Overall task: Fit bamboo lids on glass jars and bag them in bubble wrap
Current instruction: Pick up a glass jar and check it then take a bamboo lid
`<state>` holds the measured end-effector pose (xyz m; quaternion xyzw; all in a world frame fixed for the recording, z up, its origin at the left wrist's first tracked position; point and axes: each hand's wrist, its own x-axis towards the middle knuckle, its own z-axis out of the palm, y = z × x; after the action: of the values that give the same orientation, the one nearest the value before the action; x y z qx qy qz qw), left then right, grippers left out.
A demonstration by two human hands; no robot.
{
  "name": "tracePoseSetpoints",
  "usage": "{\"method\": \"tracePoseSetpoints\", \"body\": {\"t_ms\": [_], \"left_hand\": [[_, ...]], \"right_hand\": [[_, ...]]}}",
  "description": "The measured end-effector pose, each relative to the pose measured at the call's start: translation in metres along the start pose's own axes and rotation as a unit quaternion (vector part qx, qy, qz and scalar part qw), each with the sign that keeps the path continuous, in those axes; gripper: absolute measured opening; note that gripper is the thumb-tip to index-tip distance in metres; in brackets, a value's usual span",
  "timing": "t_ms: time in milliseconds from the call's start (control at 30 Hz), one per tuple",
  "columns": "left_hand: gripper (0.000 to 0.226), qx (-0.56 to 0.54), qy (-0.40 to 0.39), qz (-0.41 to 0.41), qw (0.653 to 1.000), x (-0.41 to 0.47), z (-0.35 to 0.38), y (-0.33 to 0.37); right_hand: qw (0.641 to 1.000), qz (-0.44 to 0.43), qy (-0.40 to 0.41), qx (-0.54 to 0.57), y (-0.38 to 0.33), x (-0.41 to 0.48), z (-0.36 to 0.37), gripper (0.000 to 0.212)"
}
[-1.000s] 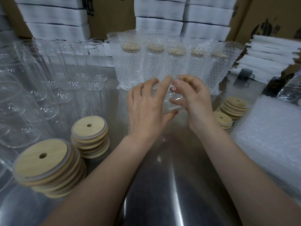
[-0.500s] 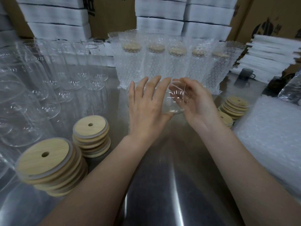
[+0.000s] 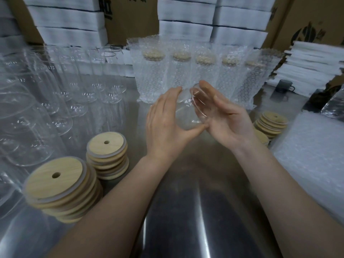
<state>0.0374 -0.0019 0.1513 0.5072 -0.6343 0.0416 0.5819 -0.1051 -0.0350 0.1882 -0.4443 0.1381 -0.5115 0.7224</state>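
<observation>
A tilted glass jar (image 3: pixel 193 108) is held between both hands above the desk (image 3: pixel 186 211).
The left hand (image 3: pixel 165 123) wraps its side, thumb beneath; the right hand (image 3: pixel 227 120) lies straight-fingered against its rim. Bamboo lid stacks (image 3: pixel 107 146) stand near-left, empty jars (image 3: pixel 55 99) farther left, bubble-wrapped lidded jars (image 3: pixel 186 71) in a row just behind.

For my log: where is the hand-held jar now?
Head view, centre: the glass jar is tilted between left hand and right hand, before the bagged jars.
</observation>
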Motion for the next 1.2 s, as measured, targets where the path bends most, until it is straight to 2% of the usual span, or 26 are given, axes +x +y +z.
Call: {"method": "tracePoseSetpoints", "body": {"t_ms": [100, 200, 267, 333, 533, 733, 900, 1067, 1133, 1200], "left_hand": [[0.09, -0.016, 0.008, -0.032, 0.999, 0.0, -0.001, 0.0], [0.092, -0.033, 0.003, -0.072, 0.997, 0.0, -0.001, 0.0], [0.093, -0.036, 0.005, -0.08, 0.996, 0.001, -0.002, -0.001], [0.092, -0.027, 0.003, -0.072, 0.997, 0.002, -0.002, -0.001], [0.089, 0.014, -0.019, -0.014, 1.0, 0.002, -0.003, -0.004], [0.084, 0.074, -0.01, 0.033, 0.997, 0.001, 0.002, -0.002], [0.086, 0.082, -0.059, 0.029, 0.995, -0.001, 0.001, 0.002], [0.093, 0.087, -0.075, -0.009, 0.993, 0.0, 0.0, 0.008], [0.097, 0.061, -0.071, -0.026, 0.995, 0.002, -0.001, 0.009], [0.098, 0.004, -0.06, -0.057, 0.997, 0.004, -0.001, 0.009]], "right_hand": [[0.996, -0.015, -0.046, -0.071, -0.001, -0.002, -0.002, 0.046], [0.988, -0.004, -0.079, -0.13, -0.002, -0.003, -0.004, 0.069], [0.984, 0.006, -0.082, -0.16, -0.002, -0.002, -0.004, 0.083], [0.981, 0.002, -0.073, -0.181, -0.001, 0.0, -0.004, 0.087], [0.974, -0.062, -0.003, -0.217, 0.005, -0.001, 0.004, 0.053], [0.972, -0.103, 0.08, -0.194, 0.005, -0.002, 0.013, 0.052], [0.972, -0.101, 0.134, -0.164, 0.002, 0.0, 0.011, 0.023], [0.973, -0.099, 0.155, -0.141, -0.001, 0.002, 0.006, 0.014], [0.977, -0.096, 0.143, -0.123, 0.0, 0.003, 0.006, 0.011], [0.984, -0.091, 0.127, -0.081, 0.001, 0.003, 0.006, 0.018]]}}
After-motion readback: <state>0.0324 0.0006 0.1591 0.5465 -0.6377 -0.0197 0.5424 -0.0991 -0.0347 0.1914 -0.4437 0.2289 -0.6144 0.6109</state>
